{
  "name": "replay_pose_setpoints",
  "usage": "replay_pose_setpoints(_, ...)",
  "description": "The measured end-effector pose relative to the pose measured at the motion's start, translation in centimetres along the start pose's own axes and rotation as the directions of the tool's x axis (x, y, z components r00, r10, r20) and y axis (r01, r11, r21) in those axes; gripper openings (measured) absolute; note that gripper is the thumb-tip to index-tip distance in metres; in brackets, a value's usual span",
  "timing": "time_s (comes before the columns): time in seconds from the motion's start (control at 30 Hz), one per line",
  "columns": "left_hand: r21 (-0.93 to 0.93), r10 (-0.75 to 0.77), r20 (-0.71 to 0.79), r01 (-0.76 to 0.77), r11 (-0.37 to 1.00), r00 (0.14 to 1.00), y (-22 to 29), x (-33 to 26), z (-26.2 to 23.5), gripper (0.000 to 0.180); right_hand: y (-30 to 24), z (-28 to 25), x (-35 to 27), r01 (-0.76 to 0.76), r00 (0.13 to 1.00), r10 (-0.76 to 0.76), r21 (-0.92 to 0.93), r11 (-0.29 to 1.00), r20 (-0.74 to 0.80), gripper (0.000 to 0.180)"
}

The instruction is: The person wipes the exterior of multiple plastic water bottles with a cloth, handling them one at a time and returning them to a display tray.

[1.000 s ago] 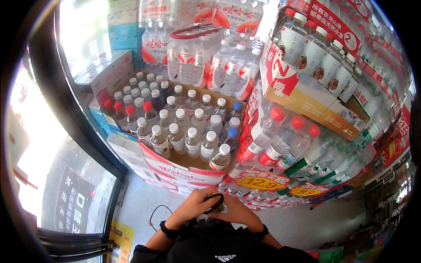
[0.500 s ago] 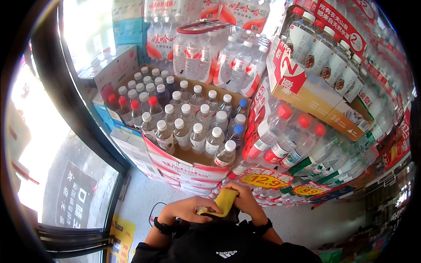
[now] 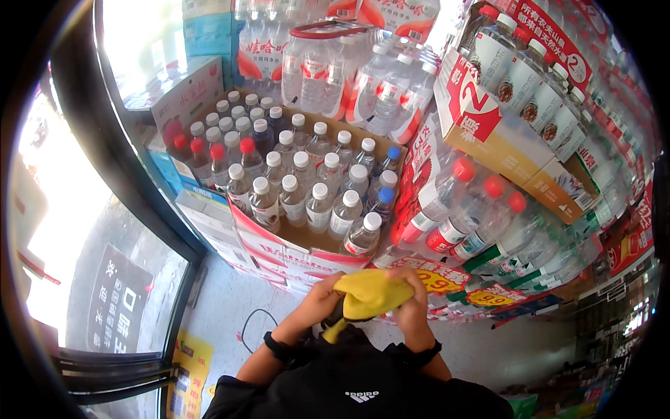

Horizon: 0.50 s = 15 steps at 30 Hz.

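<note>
Raised and spread wider than half a second ago, the yellow cloth (image 3: 373, 293) hangs at five o'clock, clamped by the fingers of the left hand (image 3: 322, 296) and right hand (image 3: 414, 306). Eleven o'clock from it, a carton (image 3: 283, 246) holds capped bottles (image 3: 318, 207).

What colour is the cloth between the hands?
Plain yellow: the cloth shows best in the head view.

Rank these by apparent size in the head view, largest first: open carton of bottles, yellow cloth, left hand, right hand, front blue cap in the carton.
1. Open carton of bottles
2. Yellow cloth
3. Left hand and right hand: too alike to rank, both partly hidden
4. Front blue cap
</note>
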<state>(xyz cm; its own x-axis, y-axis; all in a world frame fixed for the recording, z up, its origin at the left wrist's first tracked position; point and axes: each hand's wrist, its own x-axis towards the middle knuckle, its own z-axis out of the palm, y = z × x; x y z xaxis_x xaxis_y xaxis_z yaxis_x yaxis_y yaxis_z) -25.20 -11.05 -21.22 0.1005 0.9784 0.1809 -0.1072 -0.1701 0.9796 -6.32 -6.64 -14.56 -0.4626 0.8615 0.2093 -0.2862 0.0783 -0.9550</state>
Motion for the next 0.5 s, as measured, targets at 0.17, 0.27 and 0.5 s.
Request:
replay_pose_setpoints(0.17,0.121,0.031,-0.121,-0.016,0.992,0.992,1.3,-0.7,-0.6,0.015,-0.8,-2.0,1.1,-0.026,0.992,0.075,-0.406,0.913,0.105,0.042)
replay_pose_setpoints(0.27,-0.255,-0.141,-0.384,0.041,0.966,0.913,1.3,-1.3,-1.2,0.025,-2.3,-1.5,0.6,0.108,0.983,0.006,-0.598,0.794,0.185,0.042)
replay_pose_setpoints(0.5,0.078,0.377,0.232,-0.403,0.912,0.897,6.1,0.7,1.7,0.045,1.0,-3.3,-0.5,-0.016,0.647,0.204,-0.255,0.967,0.735,0.055)
